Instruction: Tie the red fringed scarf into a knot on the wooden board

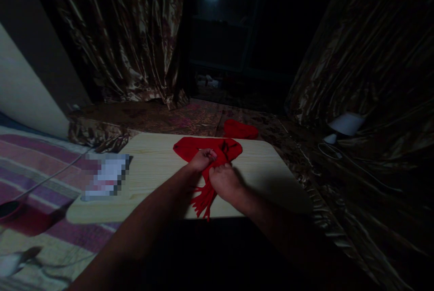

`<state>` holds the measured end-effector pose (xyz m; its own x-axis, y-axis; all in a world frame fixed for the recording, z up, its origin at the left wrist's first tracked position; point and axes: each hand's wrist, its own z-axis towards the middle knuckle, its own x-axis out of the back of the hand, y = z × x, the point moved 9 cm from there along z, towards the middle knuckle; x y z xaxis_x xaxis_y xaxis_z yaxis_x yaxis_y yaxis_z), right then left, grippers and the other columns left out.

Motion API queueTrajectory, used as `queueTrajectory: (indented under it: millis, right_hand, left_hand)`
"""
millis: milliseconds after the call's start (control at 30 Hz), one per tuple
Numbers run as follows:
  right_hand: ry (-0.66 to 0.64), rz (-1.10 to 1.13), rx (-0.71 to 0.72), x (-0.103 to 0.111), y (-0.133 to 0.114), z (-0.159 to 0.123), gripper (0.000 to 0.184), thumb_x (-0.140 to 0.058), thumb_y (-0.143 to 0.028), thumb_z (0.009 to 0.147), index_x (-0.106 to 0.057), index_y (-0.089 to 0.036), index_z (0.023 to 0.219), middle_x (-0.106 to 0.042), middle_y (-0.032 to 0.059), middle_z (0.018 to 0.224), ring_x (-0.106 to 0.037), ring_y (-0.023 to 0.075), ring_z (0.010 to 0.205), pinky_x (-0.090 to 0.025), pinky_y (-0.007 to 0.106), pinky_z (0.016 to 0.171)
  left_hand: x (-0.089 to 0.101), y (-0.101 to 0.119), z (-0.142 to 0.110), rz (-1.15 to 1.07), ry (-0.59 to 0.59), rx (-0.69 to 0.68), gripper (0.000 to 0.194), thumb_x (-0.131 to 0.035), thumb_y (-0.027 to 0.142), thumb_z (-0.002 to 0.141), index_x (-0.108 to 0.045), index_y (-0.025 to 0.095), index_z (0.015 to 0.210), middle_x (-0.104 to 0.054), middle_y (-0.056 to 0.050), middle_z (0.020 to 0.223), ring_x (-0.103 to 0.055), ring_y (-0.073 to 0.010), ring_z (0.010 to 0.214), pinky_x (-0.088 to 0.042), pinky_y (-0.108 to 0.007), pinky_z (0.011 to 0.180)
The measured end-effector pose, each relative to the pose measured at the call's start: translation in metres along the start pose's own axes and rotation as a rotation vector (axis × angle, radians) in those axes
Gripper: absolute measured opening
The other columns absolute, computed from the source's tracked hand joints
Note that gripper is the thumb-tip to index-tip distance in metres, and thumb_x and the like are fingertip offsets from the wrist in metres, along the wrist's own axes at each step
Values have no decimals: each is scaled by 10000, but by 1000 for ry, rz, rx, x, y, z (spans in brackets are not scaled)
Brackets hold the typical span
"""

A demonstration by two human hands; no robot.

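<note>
A red scarf (pixel 193 147) with a fringe lies looped on a pale wooden table (pixel 149 182). Its fringed end (pixel 204 200) points toward me and hangs just past the near edge. My left hand (pixel 202 160) rests on the loop with curled fingers, closed on a fold of the scarf. Just below and to the right, my right hand (pixel 225 181) is closed around the scarf above the fringe. The parts of the scarf under both hands are hidden.
Behind the table's far edge lies another red cloth piece (pixel 240 129). A blurred-out flat item (pixel 106 177) is at the table's left. Striped bedding (pixel 20 164) is on the left, a white lamp (pixel 347 124) with a cord on the right, and curtains (pixel 135 33) stand behind.
</note>
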<state>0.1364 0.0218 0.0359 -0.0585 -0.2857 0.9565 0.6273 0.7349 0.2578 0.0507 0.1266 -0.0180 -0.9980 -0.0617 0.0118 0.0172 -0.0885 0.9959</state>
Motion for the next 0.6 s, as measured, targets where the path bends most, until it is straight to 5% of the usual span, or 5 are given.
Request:
queueTrajectory:
  millis: [300, 600]
  right_hand:
    - [225, 351, 88, 18, 27, -40, 169, -455, -143, 981, -610, -177, 1039, -624, 102, 1195, -590, 191, 1041, -463, 315, 929]
    - [259, 1028, -23, 29, 24, -53, 88, -495, -202, 921, -579, -221, 903, -668, 34, 913, -610, 174, 882, -479, 304, 834]
  left_hand:
    - [3, 2, -2, -53, 105, -52, 136, -746, 213, 617, -656, 156, 700, -635, 10, 646, -531, -112, 610, -417, -250, 647]
    - [1, 3, -3, -89, 174, -50, 197, -769, 288, 584, -651, 165, 683, -626, 7, 625, -506, -113, 587, -389, -239, 595]
